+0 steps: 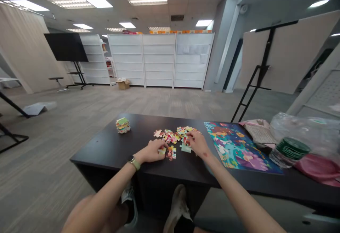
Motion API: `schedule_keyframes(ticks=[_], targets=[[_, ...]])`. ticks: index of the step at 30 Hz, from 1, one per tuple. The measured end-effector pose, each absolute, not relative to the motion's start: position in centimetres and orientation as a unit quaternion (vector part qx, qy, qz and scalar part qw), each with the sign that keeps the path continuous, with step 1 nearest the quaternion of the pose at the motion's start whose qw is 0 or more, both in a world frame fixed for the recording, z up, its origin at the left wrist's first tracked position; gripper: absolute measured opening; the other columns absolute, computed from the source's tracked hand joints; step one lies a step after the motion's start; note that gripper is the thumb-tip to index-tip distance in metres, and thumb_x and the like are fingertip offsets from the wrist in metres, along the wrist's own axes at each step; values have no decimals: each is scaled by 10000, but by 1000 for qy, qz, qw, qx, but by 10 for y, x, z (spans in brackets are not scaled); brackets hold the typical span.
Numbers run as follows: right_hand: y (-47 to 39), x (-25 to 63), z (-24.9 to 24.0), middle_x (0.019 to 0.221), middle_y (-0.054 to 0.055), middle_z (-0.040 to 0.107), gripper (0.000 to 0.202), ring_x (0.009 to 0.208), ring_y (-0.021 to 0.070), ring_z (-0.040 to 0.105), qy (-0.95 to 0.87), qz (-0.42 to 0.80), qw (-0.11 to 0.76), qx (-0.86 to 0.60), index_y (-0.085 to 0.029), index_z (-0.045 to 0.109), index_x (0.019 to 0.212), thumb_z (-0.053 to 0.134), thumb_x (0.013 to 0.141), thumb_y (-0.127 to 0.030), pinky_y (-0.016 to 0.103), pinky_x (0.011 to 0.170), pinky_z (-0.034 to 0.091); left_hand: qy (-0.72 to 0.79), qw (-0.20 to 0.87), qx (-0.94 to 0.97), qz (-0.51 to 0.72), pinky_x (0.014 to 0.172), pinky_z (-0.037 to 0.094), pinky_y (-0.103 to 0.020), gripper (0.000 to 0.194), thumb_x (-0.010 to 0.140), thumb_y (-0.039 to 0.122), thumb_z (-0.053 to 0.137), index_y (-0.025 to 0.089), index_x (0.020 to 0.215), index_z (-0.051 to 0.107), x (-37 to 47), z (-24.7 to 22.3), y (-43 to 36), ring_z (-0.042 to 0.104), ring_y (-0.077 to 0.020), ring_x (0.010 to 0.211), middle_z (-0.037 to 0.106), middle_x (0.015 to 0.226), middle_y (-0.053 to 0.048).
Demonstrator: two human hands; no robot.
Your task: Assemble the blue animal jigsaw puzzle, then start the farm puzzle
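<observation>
Loose jigsaw puzzle pieces point(170, 136) lie in a colourful pile on the dark table in front of me. My left hand point(153, 151), with a watch on its wrist, rests at the near left of the pile, its bent fingers on a pale yellow-green puzzle piece point(162, 151). Just right of those fingers lies an orange and red puzzle piece point(171, 153). At the pile's right side, my right hand point(196, 142) pinches a red puzzle piece point(187, 140), partly covered by the fingers. Below it lies a light green puzzle piece point(185, 148).
A stack of puzzle pieces point(123, 125) stands at the table's point(106, 151) left. To the right lies a colourful picture sheet point(239, 146). Beyond it are a green-labelled bottle point(289, 151), clear plastic bags point(313, 130) and a pink bag point(320, 169).
</observation>
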State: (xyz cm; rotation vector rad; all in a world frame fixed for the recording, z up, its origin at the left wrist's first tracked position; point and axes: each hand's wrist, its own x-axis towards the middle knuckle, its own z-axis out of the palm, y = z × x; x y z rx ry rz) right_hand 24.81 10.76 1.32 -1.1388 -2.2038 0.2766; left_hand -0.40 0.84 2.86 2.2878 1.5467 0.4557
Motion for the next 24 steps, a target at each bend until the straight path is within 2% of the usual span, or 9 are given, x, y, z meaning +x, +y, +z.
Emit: schedule_keyframes(ticks=[3, 6, 9, 13, 15, 17, 20, 22, 24], targets=[[131, 225, 23, 888, 21, 727, 208, 862, 194, 644, -879, 110, 286, -366, -230, 696, 896, 505, 886, -147, 308, 817, 478, 519, 180, 821, 154, 886, 408, -336, 339, 705, 222, 624, 262, 1042, 635, -14, 32, 13, 558, -232, 971, 631, 1000, -5], [153, 220, 29, 930, 39, 723, 271, 923, 205, 634, -899, 99, 281, -321, -222, 697, 958, 481, 854, -96, 322, 846, 475, 501, 187, 832, 150, 867, 418, -321, 398, 660, 149, 584, 261, 1041, 613, -30, 34, 12, 540, -233, 984, 613, 1024, -12], [174, 242, 37, 893, 46, 713, 365, 862, 193, 641, -869, 100, 310, -373, -195, 689, 961, 412, 790, -31, 311, 793, 482, 508, 169, 831, 151, 861, 411, -337, 416, 637, 56, 508, 254, 988, 610, -46, 32, 14, 527, -236, 983, 602, 1022, -23], [181, 269, 48, 754, 15, 689, 306, 672, 175, 614, -831, 106, 316, -446, -189, 683, 873, 424, 769, -62, 290, 643, 456, 538, 117, 815, 181, 857, 398, -368, 435, 679, -24, 418, 239, 972, 604, -36, 31, 18, 515, -242, 1007, 589, 1059, -41], [173, 262, 47, 752, 16, 689, 265, 664, 175, 609, -839, 111, 310, -433, -195, 683, 857, 443, 810, -93, 295, 641, 459, 534, 122, 813, 199, 867, 403, -378, 340, 756, 30, 460, 230, 991, 603, -18, 34, 16, 513, -247, 1016, 582, 1079, -52], [160, 244, 42, 864, 41, 710, 257, 794, 196, 635, -869, 114, 299, -378, -203, 694, 921, 457, 863, -123, 328, 748, 489, 543, 125, 801, 218, 864, 416, -394, 185, 864, 213, 547, 226, 1037, 612, 2, 38, 12, 514, -261, 1003, 583, 1063, -62], [137, 211, 32, 1201, 76, 665, 332, 1114, 243, 573, -919, 101, 264, -274, -244, 653, 1185, 489, 911, -152, 439, 992, 435, 554, 133, 798, 196, 837, 435, -398, 268, 825, 457, 691, 220, 948, 666, 21, 43, 4, 528, -283, 1006, 589, 1057, -71], [125, 196, 26, 1349, 69, 590, 380, 1232, 264, 497, -943, 93, 219, -234, -279, 613, 1267, 534, 912, -169, 502, 1065, 371, 555, 141, 803, 164, 816, 443, -384, 256, 799, 468, 733, 224, 867, 694, 23, 45, -1, 547, -281, 991, 604, 1017, -66], [119, 189, 20, 1352, 61, 592, 331, 1244, 277, 486, -952, 95, 185, -225, -288, 646, 1213, 588, 901, -193, 529, 1068, 360, 554, 147, 806, 148, 813, 446, -375, 222, 783, 441, 763, 242, 868, 713, 20, 47, -7, 566, -272, 973, 621, 984, -53]])
